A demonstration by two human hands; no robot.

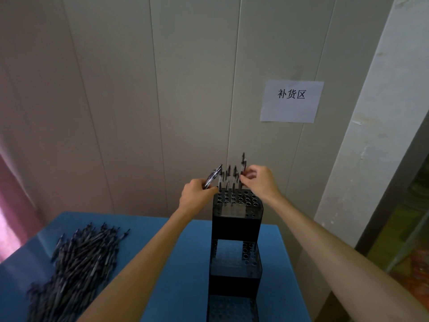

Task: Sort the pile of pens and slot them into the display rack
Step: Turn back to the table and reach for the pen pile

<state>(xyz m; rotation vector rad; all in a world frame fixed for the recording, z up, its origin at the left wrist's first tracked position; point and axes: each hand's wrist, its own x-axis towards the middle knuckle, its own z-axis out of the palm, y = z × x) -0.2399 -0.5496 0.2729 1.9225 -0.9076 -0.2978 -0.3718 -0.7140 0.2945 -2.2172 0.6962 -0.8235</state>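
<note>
A black tiered display rack (236,225) stands on a blue table (176,256), its top tier pierced with rows of round holes, and both hands are raised to that top tier. The left hand (197,196), at about ten o'clock from the top tier's middle, has its fingers curled round a small bundle of pens (213,176) that fans up and to the right out of the fist. The right hand (260,182), at about one o'clock, pinches a single pen (243,166) between thumb and fingertips; the pen stands nearly upright over the back right holes, though whether its tip is inside a hole cannot be told. Between the two hands a few slotted pens (229,177) stand upright in the back row — dark, thin, a little blurred. The loose pile of pens (76,268) lies well apart on the table, at about eight o'clock from the rack, spread in a long dark heap. On the panelled wall behind, at about one o'clock, hangs a white paper sign (291,101) with three printed characters.
</note>
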